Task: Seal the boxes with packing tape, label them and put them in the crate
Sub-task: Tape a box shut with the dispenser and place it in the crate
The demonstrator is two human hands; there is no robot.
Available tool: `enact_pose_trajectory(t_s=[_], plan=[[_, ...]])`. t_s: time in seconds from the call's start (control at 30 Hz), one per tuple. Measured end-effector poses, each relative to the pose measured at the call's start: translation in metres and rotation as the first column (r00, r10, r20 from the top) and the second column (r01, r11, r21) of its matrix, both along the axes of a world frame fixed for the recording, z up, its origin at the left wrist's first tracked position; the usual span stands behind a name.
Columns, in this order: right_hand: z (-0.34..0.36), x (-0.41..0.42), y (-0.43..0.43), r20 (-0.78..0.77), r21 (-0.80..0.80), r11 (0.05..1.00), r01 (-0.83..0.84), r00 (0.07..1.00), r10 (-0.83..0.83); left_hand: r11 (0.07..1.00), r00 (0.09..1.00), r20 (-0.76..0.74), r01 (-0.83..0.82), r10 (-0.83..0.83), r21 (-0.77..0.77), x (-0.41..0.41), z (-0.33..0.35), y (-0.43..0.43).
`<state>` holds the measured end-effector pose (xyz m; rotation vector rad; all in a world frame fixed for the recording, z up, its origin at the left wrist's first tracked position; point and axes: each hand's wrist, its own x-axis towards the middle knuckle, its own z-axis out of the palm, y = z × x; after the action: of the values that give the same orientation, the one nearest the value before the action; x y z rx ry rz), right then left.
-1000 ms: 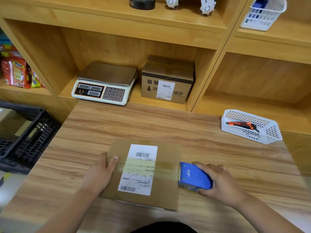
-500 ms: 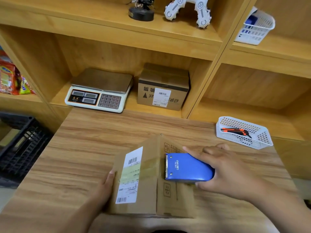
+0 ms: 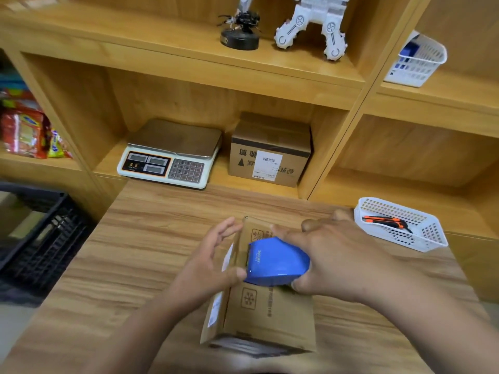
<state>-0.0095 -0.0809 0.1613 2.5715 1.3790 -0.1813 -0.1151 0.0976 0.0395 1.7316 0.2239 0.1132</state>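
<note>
A brown cardboard box [image 3: 267,317] stands on its side on the wooden table, its white label now on the left face. My right hand [image 3: 332,260] grips a blue tape dispenser [image 3: 275,263] pressed on the box's upward face. My left hand [image 3: 210,265] steadies the labelled left face, fingers spread and thumb near the dispenser. A black crate [image 3: 40,238] sits low at the left beside the table.
A weighing scale [image 3: 170,155] and a second labelled carton [image 3: 270,152] sit in the shelf behind the table. A white basket [image 3: 402,225] with an orange cutter stands at the right. Snack packets [image 3: 24,130] fill the left shelf.
The box has been tipped from flat onto its side, the label turning to the left. My right hand carried the dispenser from the right edge up onto the box's new top face.
</note>
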Motion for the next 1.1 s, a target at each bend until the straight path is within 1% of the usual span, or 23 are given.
enact_pose_trajectory(t_s=[0.03, 0.07, 0.1, 0.3, 0.37, 0.5, 0.6, 0.67, 0.87, 1.03, 1.1], plan=[[0.0, -0.002, 0.008, 0.007, -0.005, 1.0, -0.016, 1.0, 0.016, 0.992, 0.997, -0.018, 0.071, -0.069, 0.102, -0.001, 0.004, 0.004], [0.001, -0.004, 0.016, 0.012, -0.013, 0.999, -0.031, 0.999, 0.031, 0.972, 0.993, -0.048, 0.118, -0.11, 0.204, -0.002, 0.005, 0.008], [0.001, -0.007, 0.024, 0.016, -0.019, 0.999, -0.05, 0.999, 0.05, 0.952, 0.989, -0.073, 0.142, -0.127, 0.271, -0.003, 0.003, 0.012], [0.003, -0.016, 0.046, -0.004, 0.001, 0.988, -0.152, 0.988, 0.152, 0.916, 0.985, -0.147, 0.137, -0.087, 0.377, -0.011, -0.012, 0.035], [0.005, -0.014, 0.043, 0.004, 0.001, 0.989, -0.15, 0.989, 0.15, 0.909, 0.985, -0.141, 0.15, -0.102, 0.389, -0.011, -0.013, 0.035], [0.013, -0.01, 0.035, -0.056, -0.008, 0.991, -0.132, 0.99, 0.132, 0.889, 0.983, -0.106, 0.183, -0.152, 0.42, -0.011, -0.01, 0.038], [0.019, -0.004, 0.016, -0.118, 0.03, 0.997, -0.072, 0.99, 0.075, 0.874, 0.982, -0.094, 0.189, -0.164, 0.449, -0.011, -0.011, 0.037], [0.021, 0.001, -0.002, -0.131, 0.044, 0.998, -0.047, 0.99, 0.053, 0.867, 0.983, -0.081, 0.181, -0.163, 0.464, -0.011, -0.013, 0.036], [0.021, 0.02, -0.063, -0.156, 0.029, 0.999, 0.035, 0.987, -0.03, 0.873, 0.981, -0.117, 0.193, -0.156, 0.447, -0.011, -0.012, 0.035], [0.016, 0.033, -0.116, -0.255, 0.098, 0.984, 0.147, 0.96, -0.118, 0.878, 0.975, -0.161, 0.211, -0.156, 0.43, -0.01, -0.008, 0.033], [0.012, 0.036, -0.128, -0.272, 0.108, 0.981, 0.16, 0.954, -0.126, 0.883, 0.974, -0.165, 0.21, -0.153, 0.421, -0.01, -0.007, 0.031]])
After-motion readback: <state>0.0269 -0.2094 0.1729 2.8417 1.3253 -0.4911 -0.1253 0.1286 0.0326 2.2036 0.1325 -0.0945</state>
